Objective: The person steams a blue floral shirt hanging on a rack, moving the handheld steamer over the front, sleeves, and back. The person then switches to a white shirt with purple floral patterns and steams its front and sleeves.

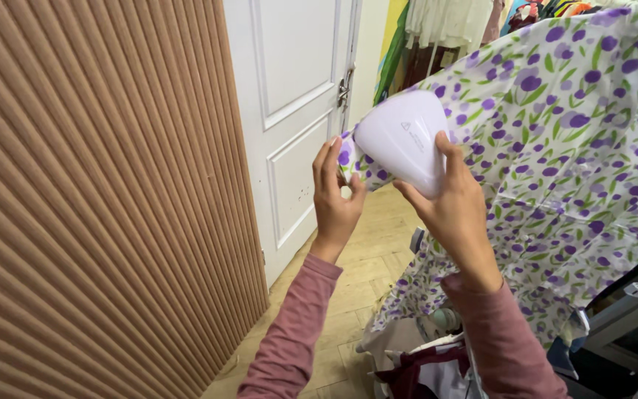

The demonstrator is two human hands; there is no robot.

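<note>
The right hand (458, 214) is closed around a pale lilac, cone-shaped steamer head (405, 140), thumb along its right edge and fingers wrapped behind its narrow lower end, so that the wide flat face is turned up and to the left, away from the wrist. The steamer head's long axis runs from that hand up toward the upper left, and its broad end presses against the white fabric with purple flowers and green leaves (570, 133). The left hand (336, 199) sits just to the left of the steamer head, fingers curled and pinching the edge of the same fabric, holding it taut beside the head's left rim. Of the two, the left hand is nearer the free edge of the cloth, while the right carries the tool. Left of the steamer head stand a white panelled door (297, 111) and a ribbed tan wall panel (90, 199); below it lies a light wooden floor (363, 273).
</note>
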